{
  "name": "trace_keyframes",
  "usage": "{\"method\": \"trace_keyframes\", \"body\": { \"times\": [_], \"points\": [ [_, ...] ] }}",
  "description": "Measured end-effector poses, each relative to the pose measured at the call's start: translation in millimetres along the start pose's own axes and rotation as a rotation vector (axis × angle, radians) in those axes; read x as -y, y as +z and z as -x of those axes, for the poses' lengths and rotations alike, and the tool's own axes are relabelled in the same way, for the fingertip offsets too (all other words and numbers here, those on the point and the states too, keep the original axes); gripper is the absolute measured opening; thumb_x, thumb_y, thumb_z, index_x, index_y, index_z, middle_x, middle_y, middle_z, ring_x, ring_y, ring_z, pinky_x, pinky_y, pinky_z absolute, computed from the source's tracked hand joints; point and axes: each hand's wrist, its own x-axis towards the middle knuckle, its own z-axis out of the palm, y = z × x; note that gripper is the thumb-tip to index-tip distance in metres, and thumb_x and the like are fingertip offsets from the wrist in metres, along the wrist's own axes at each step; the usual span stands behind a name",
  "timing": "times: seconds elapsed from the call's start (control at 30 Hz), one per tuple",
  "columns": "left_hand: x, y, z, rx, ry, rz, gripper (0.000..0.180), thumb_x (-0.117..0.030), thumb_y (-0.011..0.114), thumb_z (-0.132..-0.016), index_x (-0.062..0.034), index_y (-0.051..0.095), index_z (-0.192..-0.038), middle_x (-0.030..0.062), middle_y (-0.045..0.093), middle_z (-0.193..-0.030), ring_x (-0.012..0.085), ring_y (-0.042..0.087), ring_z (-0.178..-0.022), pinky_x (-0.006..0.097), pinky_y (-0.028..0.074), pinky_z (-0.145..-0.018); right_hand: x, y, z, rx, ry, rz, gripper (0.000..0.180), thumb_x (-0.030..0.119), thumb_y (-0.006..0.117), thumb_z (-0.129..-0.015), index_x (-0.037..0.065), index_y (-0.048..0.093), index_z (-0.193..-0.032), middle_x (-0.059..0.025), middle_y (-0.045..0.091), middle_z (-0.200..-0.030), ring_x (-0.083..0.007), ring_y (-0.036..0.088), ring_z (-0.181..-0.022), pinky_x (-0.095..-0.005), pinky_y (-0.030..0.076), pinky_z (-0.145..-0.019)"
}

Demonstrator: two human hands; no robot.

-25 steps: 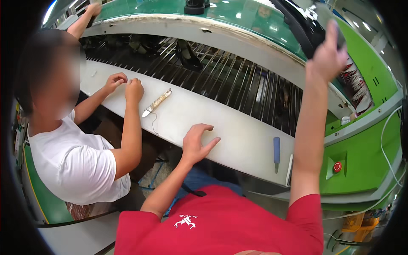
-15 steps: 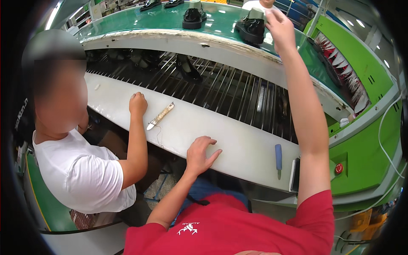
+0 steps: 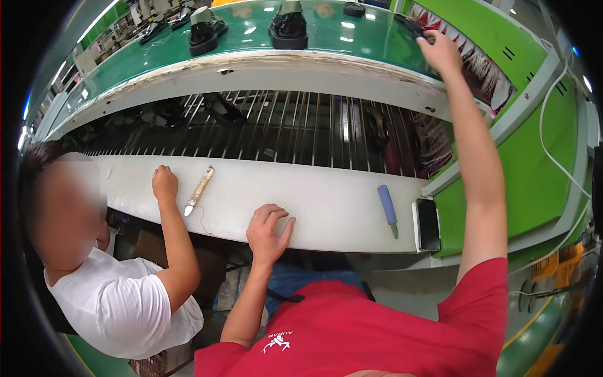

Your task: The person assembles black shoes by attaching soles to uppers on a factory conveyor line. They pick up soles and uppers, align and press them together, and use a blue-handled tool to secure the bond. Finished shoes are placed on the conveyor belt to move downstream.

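Now the right hand (image 3: 441, 53), raised higher a moment ago, is reaching to the green conveyor's (image 3: 370, 34) far right edge, fingers closing on a dark object (image 3: 411, 26) that cannot be made out, pointing back-left. The left hand (image 3: 269, 231) is still resting flat, fingers spread and empty, on the white bench's (image 3: 333, 210) near edge. A blue-handled tool (image 3: 387, 207) is lying beside its right end.

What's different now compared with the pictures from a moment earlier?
The right hand, raised high at first, has reached out over the green conveyor belt to a dark thing at its far edge. The co-worker's second hand has left the white ledge; one fist remains. The left hand stays flat on the ledge, and the wrapped-handle knife and blue-handled tool lie unmoved.
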Motion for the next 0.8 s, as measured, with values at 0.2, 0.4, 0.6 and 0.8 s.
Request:
{"method": "trace_keyframes", "body": {
  "times": [0.2, 0.4, 0.6, 0.8],
  "points": [
    [-5.3, 2.0, 2.4, -0.010, -0.028, -0.042, 0.017, -0.011, 0.086, -0.081, -0.0073, 0.074, -0.092, 0.0075, 0.073, -0.103, 0.0298, 0.071, -0.102, 0.041, 0.057, -0.085, -102.6, 17.8, -25.3, 0.231, 0.237, 0.252, 0.088, 0.074, 0.066, -0.087, 0.007, 0.064, -0.144, -0.0179, 0.070, -0.143, -0.0385, 0.067, -0.131, -0.0525, 0.052, -0.108],
    [-7.6, 4.7, 0.6, -0.010, -0.023, -0.075, 0.014, -0.009, 0.085, -0.081, -0.0067, 0.075, -0.090, 0.0074, 0.072, -0.101, 0.0290, 0.070, -0.100, 0.040, 0.057, -0.084, -106.1, 17.5, -20.6, 0.287, 0.142, 0.213, 0.101, 0.085, 0.070, -0.076, 0.009, 0.067, -0.142, -0.0142, 0.074, -0.136, -0.0334, 0.071, -0.125, -0.0510, 0.054, -0.104],
    [-9.2, 12.5, -0.8, -0.025, -0.007, -0.061, 0.015, -0.011, 0.085, -0.081, -0.0086, 0.075, -0.091, 0.0056, 0.072, -0.101, 0.0283, 0.070, -0.101, 0.041, 0.056, -0.083, -90.6, -4.5, -20.1, 0.167, 0.123, 0.038, 0.093, 0.086, 0.070, -0.076, 0.011, 0.076, -0.131, -0.0160, 0.076, -0.127, -0.0338, 0.072, -0.120, -0.0478, 0.053, -0.105],
    [-7.7, 10.3, 0.9, -0.026, -0.007, -0.085, 0.014, -0.010, 0.085, -0.082, -0.0082, 0.074, -0.091, 0.0059, 0.072, -0.101, 0.0287, 0.070, -0.101, 0.041, 0.056, -0.083, -0.6, -3.8, -5.7, 0.251, 0.082, -0.595, 0.064, 0.062, 0.083, -0.087, 0.000, 0.078, -0.099, -0.0099, 0.075, -0.089, -0.0182, 0.067, -0.083, -0.0338, 0.052, -0.075]
  ]
}}
